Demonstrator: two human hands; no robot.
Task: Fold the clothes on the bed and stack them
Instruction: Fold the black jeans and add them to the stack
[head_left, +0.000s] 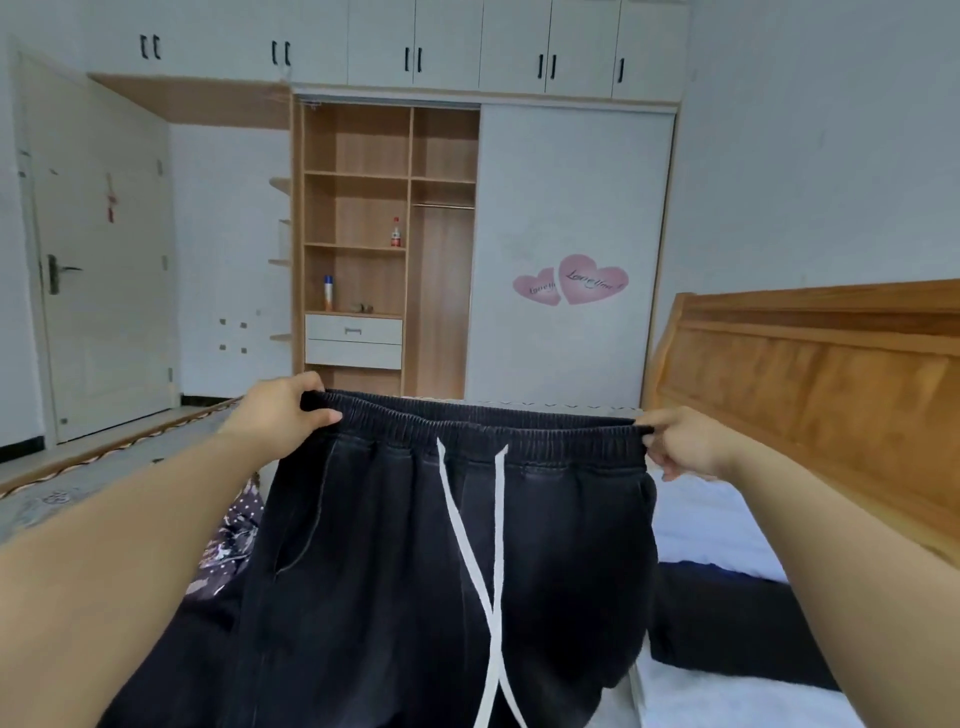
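Observation:
A pair of black trousers (395, 561) with an elastic waistband and a white drawstring hangs spread out in front of me above the bed. My left hand (283, 408) pinches the left end of the waistband. My right hand (680, 441) grips the right end. The legs drop out of the frame at the bottom. A dark patterned garment (228, 540) lies on the bed to the left, partly hidden by the trousers. Another dark piece of clothing (727, 618) lies on the white sheet (696, 525) to the right.
A wooden headboard (810, 384) stands at the right of the bed. Beyond the bed is a wardrobe (384, 249) with open shelves holding bottles and a white sliding door. A closed room door (104, 270) is at the far left.

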